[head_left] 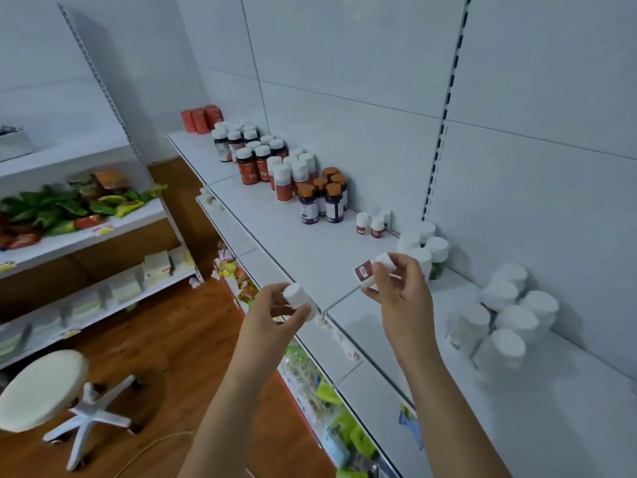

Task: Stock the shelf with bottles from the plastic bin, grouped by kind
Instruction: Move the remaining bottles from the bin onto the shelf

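Right hand (396, 281): closed around a small bottle (370, 269) with a white cap and dark red label, held tilted over the shelf (293, 243), cap end up and to the right, base down-left.
Left hand (275, 310): wrapped around a second small bottle (298, 298), white cap toward the camera (its label is hidden, so its kind cannot be told).
Matching group: three small red-label bottles (374, 224) stand upright against the back panel, up and slightly left of the right hand, between the purple-label bottles (322, 201) and a cluster of larger white-capped jars (425, 244).
Key relation: the right hand is the nearer one to that group; the open shelf in front of the three is bare, so the bottle likely goes forward and away, turned upright first.
Right arm pose: forearm rising from lower right, wrist bent, fingers pinching the bottle near its cap.
Left arm pose: forearm rising from bottom centre, hand at the shelf's front edge, well short of the group.
Bin: not in view.
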